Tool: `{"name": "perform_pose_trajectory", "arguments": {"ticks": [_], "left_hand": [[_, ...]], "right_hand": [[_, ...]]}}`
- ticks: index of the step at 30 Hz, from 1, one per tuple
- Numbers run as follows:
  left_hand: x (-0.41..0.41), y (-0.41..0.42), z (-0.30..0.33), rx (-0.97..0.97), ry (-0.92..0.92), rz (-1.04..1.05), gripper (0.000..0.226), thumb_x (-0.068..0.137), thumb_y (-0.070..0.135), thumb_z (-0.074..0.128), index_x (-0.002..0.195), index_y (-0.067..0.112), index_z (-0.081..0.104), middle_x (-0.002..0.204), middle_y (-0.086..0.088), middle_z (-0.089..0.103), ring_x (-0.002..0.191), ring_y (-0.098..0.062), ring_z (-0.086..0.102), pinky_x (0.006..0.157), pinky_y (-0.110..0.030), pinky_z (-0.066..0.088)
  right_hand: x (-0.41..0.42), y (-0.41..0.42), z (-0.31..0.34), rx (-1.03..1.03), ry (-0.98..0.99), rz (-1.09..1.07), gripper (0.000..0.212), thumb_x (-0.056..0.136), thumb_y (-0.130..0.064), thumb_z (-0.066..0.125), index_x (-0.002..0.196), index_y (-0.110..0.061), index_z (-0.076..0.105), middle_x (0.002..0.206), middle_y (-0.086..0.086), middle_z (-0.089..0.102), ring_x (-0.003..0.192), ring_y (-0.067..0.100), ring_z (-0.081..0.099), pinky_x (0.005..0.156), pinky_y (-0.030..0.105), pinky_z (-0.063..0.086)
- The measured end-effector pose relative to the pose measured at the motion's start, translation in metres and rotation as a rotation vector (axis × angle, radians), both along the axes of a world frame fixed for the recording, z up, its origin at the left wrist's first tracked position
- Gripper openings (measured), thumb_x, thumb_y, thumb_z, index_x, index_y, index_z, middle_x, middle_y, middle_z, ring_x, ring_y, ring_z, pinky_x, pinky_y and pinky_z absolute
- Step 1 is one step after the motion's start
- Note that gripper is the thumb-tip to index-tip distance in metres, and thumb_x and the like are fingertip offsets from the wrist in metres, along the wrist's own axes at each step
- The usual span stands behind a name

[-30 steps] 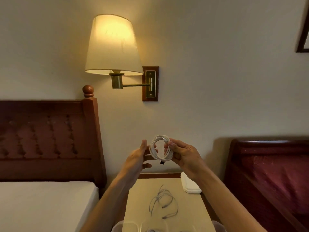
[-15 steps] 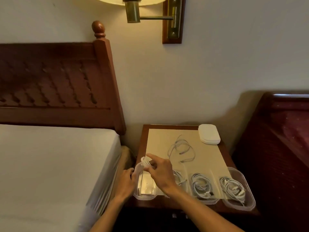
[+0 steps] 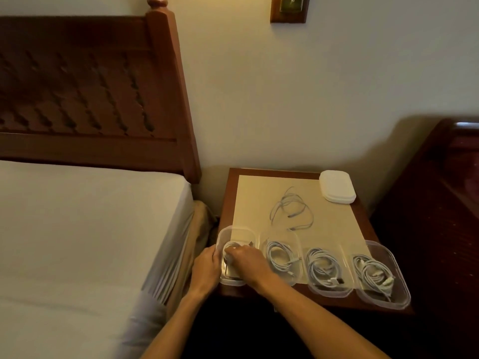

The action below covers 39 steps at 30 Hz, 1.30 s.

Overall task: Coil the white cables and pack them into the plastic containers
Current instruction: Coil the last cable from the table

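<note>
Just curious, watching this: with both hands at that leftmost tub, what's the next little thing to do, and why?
Probably let go of the coil and lift the right hand out. The coil already sits inside the leftmost tub, which the left hand steadies. A loose cable on the nightstand waits uncoiled.

4 containers (image 3: 331, 292) along nightstand (image 3: 363, 216) front edge, loose cable (image 3: 291, 211) behind, lids (image 3: 337, 186) at back right.
</note>
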State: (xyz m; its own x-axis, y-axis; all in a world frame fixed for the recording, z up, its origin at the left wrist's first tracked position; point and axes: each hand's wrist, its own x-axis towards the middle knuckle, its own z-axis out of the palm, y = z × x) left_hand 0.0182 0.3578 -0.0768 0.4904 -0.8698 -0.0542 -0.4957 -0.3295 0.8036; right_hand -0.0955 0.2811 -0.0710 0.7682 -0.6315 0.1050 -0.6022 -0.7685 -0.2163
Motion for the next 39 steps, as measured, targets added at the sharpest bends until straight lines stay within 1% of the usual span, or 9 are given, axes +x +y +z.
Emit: {"name": "perform_pose_trajectory", "arguments": {"ticks": [4, 8, 11, 16, 19, 23, 28, 34, 39], "left_hand": [[0.001, -0.004, -0.005, -0.014, -0.033, 0.002, 0.032, 0.103, 0.027, 0.04, 0.102, 0.019, 0.07, 0.101, 0.003, 0.069, 0.086, -0.009, 0.063, 0.082, -0.035, 0.053], [0.001, -0.008, -0.007, -0.015, -0.043, 0.001, 0.032, 0.104, 0.03, 0.039, 0.106, 0.022, 0.07, 0.101, 0.007, 0.067, 0.086, -0.003, 0.06, 0.078, -0.023, 0.047], [0.0, -0.008, -0.006, -0.028, -0.06, -0.007, 0.031, 0.104, 0.029, 0.04, 0.105, 0.021, 0.07, 0.101, 0.008, 0.066, 0.086, -0.003, 0.059, 0.078, -0.021, 0.044], [0.004, -0.009, -0.009, -0.044, -0.069, -0.026, 0.032, 0.103, 0.029, 0.04, 0.092, 0.025, 0.069, 0.092, 0.009, 0.068, 0.084, -0.004, 0.061, 0.077, -0.029, 0.049], [0.007, -0.01, -0.011, 0.014, -0.116, 0.041, 0.035, 0.1, 0.043, 0.04, 0.109, 0.022, 0.067, 0.114, 0.003, 0.067, 0.102, -0.016, 0.062, 0.088, -0.034, 0.052], [0.006, -0.025, 0.023, -0.131, -0.257, 0.171, 0.038, 0.098, 0.03, 0.052, 0.133, 0.016, 0.055, 0.144, -0.003, 0.048, 0.13, -0.021, 0.046, 0.107, -0.038, 0.04], [-0.026, -0.071, 0.131, -0.517, -0.181, -0.043, 0.028, 0.096, 0.013, 0.056, 0.122, 0.019, 0.061, 0.132, 0.007, 0.053, 0.112, -0.005, 0.053, 0.095, -0.026, 0.048], [-0.081, -0.121, 0.276, -0.632, 0.061, -0.487, 0.04, 0.1, 0.012, 0.049, 0.139, 0.02, 0.048, 0.116, 0.003, 0.06, 0.072, -0.01, 0.062, 0.06, -0.021, 0.051], [-0.099, -0.136, 0.344, -0.646, 0.068, -0.576, 0.02, 0.101, 0.016, 0.048, 0.095, 0.012, 0.067, 0.066, 0.005, 0.056, 0.055, -0.009, 0.046, 0.049, -0.018, 0.036]], "right_hand": [[-0.014, -0.006, 0.003, 0.036, -0.189, 0.056, 0.023, 0.087, -0.028, 0.052, 0.098, -0.016, 0.068, 0.101, 0.007, 0.072, 0.088, 0.029, 0.066, 0.07, 0.038, 0.053], [-0.026, -0.035, 0.014, -0.012, -0.507, -0.297, 0.016, 0.086, -0.026, 0.059, 0.094, -0.018, 0.07, 0.1, -0.001, 0.061, 0.095, 0.014, 0.054, 0.076, 0.027, 0.052], [-0.03, -0.07, 0.02, 0.115, -0.307, -0.633, 0.022, 0.088, -0.038, 0.06, 0.1, -0.023, 0.072, 0.122, 0.002, 0.051, 0.115, 0.019, 0.042, 0.094, 0.032, 0.045], [-0.032, -0.105, 0.023, 0.395, -0.009, -0.648, 0.039, 0.09, -0.05, 0.057, 0.116, -0.024, 0.07, 0.142, 0.008, 0.045, 0.133, 0.032, 0.029, 0.107, 0.049, 0.03], [-0.035, -0.115, 0.027, 0.458, -0.118, -0.578, 0.038, 0.094, -0.039, 0.058, 0.125, -0.019, 0.063, 0.135, 0.007, 0.056, 0.13, 0.028, 0.042, 0.106, 0.046, 0.031], [-0.049, -0.124, 0.06, 0.361, -0.555, -0.509, 0.013, 0.096, -0.013, 0.055, 0.099, -0.013, 0.068, 0.099, 0.006, 0.068, 0.094, 0.022, 0.065, 0.079, 0.026, 0.051], [-0.077, -0.132, 0.161, 0.242, -0.846, -0.358, 0.009, 0.101, -0.01, 0.043, 0.098, -0.014, 0.05, 0.081, 0.005, 0.057, 0.069, 0.018, 0.059, 0.056, 0.017, 0.049], [-0.123, -0.12, 0.299, 0.14, -0.903, -0.054, 0.006, 0.099, -0.004, 0.049, 0.1, -0.01, 0.048, 0.08, 0.008, 0.064, 0.071, 0.01, 0.063, 0.066, 0.019, 0.051], [-0.157, -0.103, 0.368, 0.098, -0.855, 0.019, 0.011, 0.098, -0.008, 0.051, 0.101, -0.018, 0.047, 0.072, 0.0, 0.062, 0.063, 0.005, 0.058, 0.06, 0.015, 0.047]]}}
